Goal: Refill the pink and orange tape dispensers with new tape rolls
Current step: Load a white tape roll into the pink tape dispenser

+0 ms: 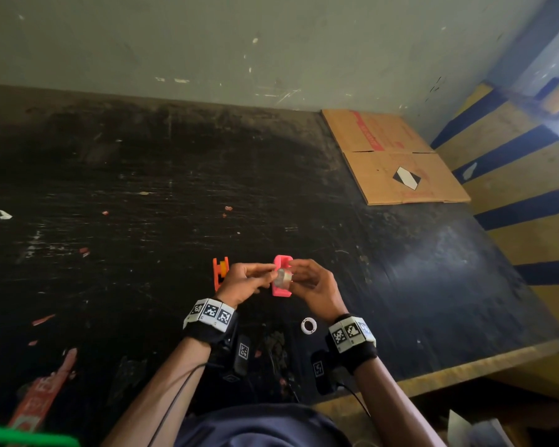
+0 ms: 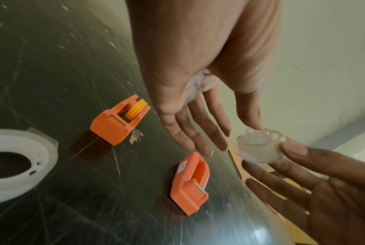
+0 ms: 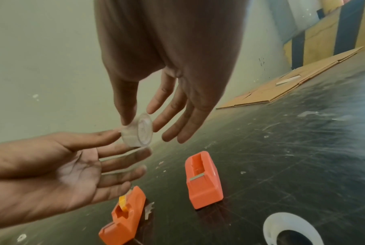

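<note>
A small clear tape roll [image 1: 283, 276] [image 2: 259, 147] [image 3: 138, 132] is held in the air between both hands. My right hand [image 1: 299, 274] [image 3: 140, 120] pinches it with thumb and fingers. My left hand [image 1: 267, 275] [image 2: 241, 137] touches its other side with thumb tip and index finger, its other fingers straight. Directly below stands the pink dispenser [image 1: 281, 290] [image 2: 190, 184] [image 3: 203, 180], its spool slot empty. To its left, the orange dispenser [image 1: 220, 272] [image 2: 118, 119] [image 3: 123, 217] carries a yellow-orange spool, and a short tape scrap [image 2: 136, 136] lies beside it.
A white plastic ring [image 1: 309, 326] [image 2: 16, 162] [image 3: 290, 232] lies on the black scratched table [image 1: 142, 188] near my right wrist. Flattened cardboard [image 1: 397, 162] lies at the far right corner. Red scraps dot the left side. The table's front edge [image 1: 449, 372] runs at lower right.
</note>
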Available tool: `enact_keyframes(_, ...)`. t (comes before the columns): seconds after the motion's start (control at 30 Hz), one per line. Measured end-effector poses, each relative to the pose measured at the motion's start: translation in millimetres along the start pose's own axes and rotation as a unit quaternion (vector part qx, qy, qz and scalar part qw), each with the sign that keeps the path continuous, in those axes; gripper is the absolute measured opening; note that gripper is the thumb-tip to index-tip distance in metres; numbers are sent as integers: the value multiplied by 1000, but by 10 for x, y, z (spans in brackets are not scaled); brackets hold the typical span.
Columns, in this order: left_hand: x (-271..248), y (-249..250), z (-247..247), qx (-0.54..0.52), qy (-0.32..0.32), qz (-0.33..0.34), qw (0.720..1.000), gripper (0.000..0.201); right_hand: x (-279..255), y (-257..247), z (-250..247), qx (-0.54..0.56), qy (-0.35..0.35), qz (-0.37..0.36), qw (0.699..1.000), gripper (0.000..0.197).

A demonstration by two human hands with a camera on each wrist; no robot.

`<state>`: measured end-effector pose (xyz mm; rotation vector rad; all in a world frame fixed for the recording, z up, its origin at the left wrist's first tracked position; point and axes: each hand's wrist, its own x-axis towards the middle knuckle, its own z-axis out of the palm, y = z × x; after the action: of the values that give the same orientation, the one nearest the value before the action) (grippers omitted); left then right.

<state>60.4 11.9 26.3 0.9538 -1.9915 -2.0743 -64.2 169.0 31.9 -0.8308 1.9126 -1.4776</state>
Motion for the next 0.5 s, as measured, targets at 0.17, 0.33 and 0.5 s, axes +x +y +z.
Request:
enact_keyframes(0.17, 8, 6, 15, -75, -16, -46, 996, 19, 38, -5, -18, -9, -2, -15, 1000, 30)
enact_keyframes(0.33, 33, -27, 0, -134, 21, -47, 990, 40, 51, -47, 24, 30, 7, 14, 999, 27)
enact_keyframes(0.5, 14, -19, -13, -163, 29, -50, 985, 44, 34, -104, 75, 36, 15, 21, 999, 26)
